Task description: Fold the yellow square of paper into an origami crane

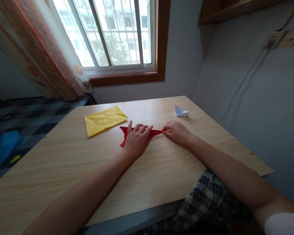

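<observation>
A piece of folded red paper (155,132) lies on the wooden table (127,182), with a forked end at the left and a narrow point at the right. My left hand (138,138) rests flat over its middle, fingers spread, hiding much of the folding. At the right tip, the thumb and fingers of my right hand (175,131) pinch the paper. Behind my left hand is a creased sheet of yellow paper (105,120), folded into a rectangle. Beyond my right hand sits a small white paper boat (181,111).
A barred window (117,36) and a flowered curtain (46,52) are behind the table. On the left, a blue object (5,147) lies on a checked bed cover (39,130). A cable (245,78) hangs down the right wall, under a wooden shelf (225,14).
</observation>
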The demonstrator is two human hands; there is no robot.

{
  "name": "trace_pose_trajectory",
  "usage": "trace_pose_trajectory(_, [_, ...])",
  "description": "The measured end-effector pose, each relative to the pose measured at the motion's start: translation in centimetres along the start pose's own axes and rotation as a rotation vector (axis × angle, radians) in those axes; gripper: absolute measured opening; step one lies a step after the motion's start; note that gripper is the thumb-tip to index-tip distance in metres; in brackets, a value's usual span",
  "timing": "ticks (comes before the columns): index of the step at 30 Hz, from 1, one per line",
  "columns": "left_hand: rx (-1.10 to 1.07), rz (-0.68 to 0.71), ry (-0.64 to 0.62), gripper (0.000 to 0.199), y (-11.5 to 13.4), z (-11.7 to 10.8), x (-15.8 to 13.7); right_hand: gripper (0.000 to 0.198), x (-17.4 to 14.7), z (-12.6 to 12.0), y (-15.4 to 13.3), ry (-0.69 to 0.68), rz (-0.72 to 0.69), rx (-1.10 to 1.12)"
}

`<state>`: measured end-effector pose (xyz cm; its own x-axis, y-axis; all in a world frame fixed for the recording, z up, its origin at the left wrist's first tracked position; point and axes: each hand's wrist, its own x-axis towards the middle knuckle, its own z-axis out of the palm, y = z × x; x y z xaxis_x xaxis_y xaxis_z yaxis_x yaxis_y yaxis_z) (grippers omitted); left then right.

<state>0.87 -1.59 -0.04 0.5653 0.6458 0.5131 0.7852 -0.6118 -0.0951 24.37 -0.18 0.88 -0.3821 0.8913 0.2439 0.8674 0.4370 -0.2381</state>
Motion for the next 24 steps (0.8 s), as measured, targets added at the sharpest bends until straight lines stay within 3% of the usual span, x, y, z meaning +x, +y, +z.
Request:
trace_pose_trajectory(4, [0.030,0.015,0.093,0.026,-0.4,0.5,-0.2,0.016,0.1,0.2,0.5,0.018,-0.032,0.059])
trace_pose_trajectory(10, [0.062,-0.007,0.048,0.011,-1.4,1.2,-0.1,0.013,0.1,0.3,0.8,0.023,-0.023,0.097])
trace_pose_trajectory(17, [-0.005,-0.009,-0.006,0.017,-1.5,1.2,0.1,0.014,-0.2,0.3,0.0,0.119,-0.104,0.134])
trace_pose_trajectory(24, [-0.107,0.051,-0.060,0.023,-1.3,0.8,0.4,0.012,-0.2,0.5,-0.7,0.077,-0.151,0.084])
